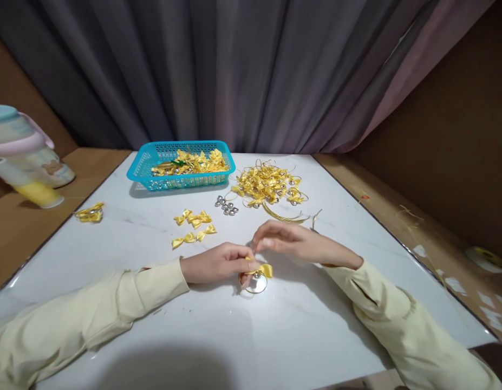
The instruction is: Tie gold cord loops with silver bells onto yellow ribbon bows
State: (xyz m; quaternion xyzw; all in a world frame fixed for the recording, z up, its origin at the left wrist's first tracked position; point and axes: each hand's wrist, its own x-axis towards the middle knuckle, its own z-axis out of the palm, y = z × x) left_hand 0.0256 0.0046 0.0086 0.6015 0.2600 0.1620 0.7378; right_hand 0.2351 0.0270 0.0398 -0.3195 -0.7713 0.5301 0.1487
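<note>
Two hands meet over a small yellow satin ribbon bow (263, 270) at the near middle of the white marble-look counter (275, 336).
The left hand (216, 262) pinches the bow between thumb and fingers, with a round silver bell (256, 283) just beneath. The bow's long axis runs left to right. The right hand (293, 242) hovers just beyond, to the far right, fingertips nearly together; whether they grip anything I cannot tell.

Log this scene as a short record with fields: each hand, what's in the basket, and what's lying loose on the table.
left hand: pinches a yellow bow with a silver bell under it
right hand: fingertips together just above the bow; contents unclear
blue basket: yellow bows and bells inside
table: loose bows, loose bells, a pile of bows with gold loops
</note>
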